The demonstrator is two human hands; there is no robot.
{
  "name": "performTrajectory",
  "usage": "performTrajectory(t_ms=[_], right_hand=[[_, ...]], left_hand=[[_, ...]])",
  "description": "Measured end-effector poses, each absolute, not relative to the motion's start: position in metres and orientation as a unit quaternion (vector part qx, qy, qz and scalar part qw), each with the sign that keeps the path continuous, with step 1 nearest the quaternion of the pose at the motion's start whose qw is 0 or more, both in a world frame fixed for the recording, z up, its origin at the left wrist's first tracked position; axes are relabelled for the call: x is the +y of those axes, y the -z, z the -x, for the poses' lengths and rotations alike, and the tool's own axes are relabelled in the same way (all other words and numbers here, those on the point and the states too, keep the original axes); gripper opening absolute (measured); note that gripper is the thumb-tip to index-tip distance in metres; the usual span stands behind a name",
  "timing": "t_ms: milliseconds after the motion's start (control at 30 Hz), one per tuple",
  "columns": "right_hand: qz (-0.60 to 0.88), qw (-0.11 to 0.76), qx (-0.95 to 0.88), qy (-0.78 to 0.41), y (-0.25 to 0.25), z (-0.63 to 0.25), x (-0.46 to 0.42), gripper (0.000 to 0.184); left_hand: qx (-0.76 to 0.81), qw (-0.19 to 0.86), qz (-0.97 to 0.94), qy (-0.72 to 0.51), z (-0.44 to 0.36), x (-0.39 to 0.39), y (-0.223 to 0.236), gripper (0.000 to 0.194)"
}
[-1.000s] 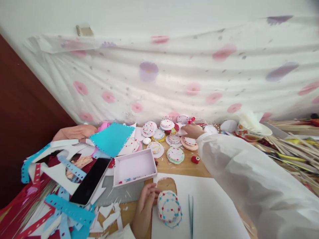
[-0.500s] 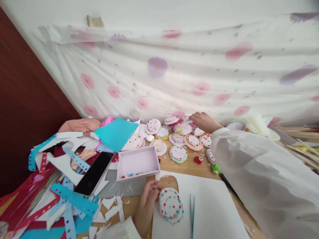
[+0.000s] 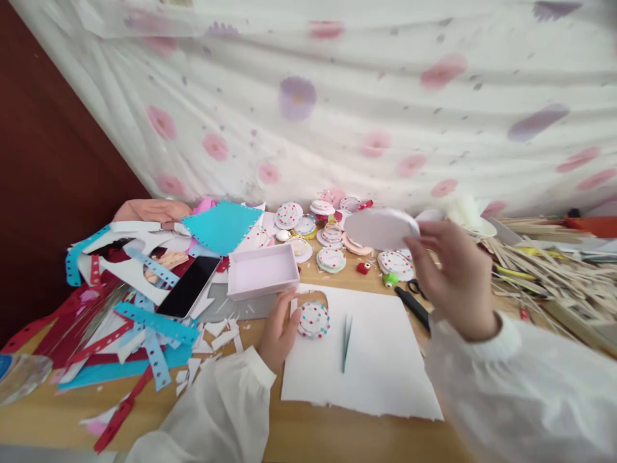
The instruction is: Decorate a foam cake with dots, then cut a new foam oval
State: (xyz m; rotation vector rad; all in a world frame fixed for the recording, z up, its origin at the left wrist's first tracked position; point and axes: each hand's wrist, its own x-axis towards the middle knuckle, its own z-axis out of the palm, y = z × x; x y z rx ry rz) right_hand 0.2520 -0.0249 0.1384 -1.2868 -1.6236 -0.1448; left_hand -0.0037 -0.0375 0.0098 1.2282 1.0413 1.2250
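- On my feed, my right hand (image 3: 453, 276) is up above the surface (image 3: 313, 437), thumb and fingers pinched together on the right edge of a plain white disc (image 3: 378, 231); the disc hangs in the air, in front of some of the dotted stacks (image 3: 331, 258) in view.
- I have my left hand (image 3: 280, 331) low at the left edge of a white paper sheet (image 3: 361, 389), fingers loosely bent; I can't tell whether they grip anything.
- The red-and-blue dotted disc (image 3: 314, 319) lies on that sheet, just beside my left thumb; contact is unclear to me.
- To its right I see tweezers (image 3: 346, 344) lying on the sheet.
- Just beyond my left hand sits a pale box (image 3: 263, 271), with a phone (image 3: 189, 287) to its left.
- A green trinket (image 3: 390, 279) sits just past the sheet's far edge.
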Motion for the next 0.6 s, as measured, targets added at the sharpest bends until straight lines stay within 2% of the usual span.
performTrajectory(t_ms=[67,167,233,300,467,600], right_hand=[[0.536,0.521,-0.663,0.038,-0.113,-0.238,-0.061,0.018],[0.492,0.534,-0.686,-0.050,-0.077,-0.210,-0.100,0.028],[0.444,0.506,-0.730,-0.115,-0.060,-0.190,-0.118,0.037],[0.392,0.470,-0.772,-0.175,-0.051,-0.173,-0.131,0.039],[0.316,0.367,-0.834,-0.264,-0.052,-0.162,-0.144,0.043],[0.349,0.379,-0.823,-0.240,-0.045,-0.168,-0.131,0.037]], left_hand=[[0.418,0.528,-0.522,-0.523,0.008,-0.046,-0.027,0.037],[0.351,0.636,-0.474,-0.498,0.014,-0.067,-0.045,0.053],[0.310,0.712,-0.420,-0.470,0.016,-0.085,-0.048,0.065],[0.291,0.756,-0.365,-0.459,0.018,-0.103,-0.045,0.067],[0.276,0.784,-0.244,-0.500,0.024,-0.135,-0.043,0.079],[0.284,0.788,-0.161,-0.523,0.025,-0.147,-0.048,0.075]])
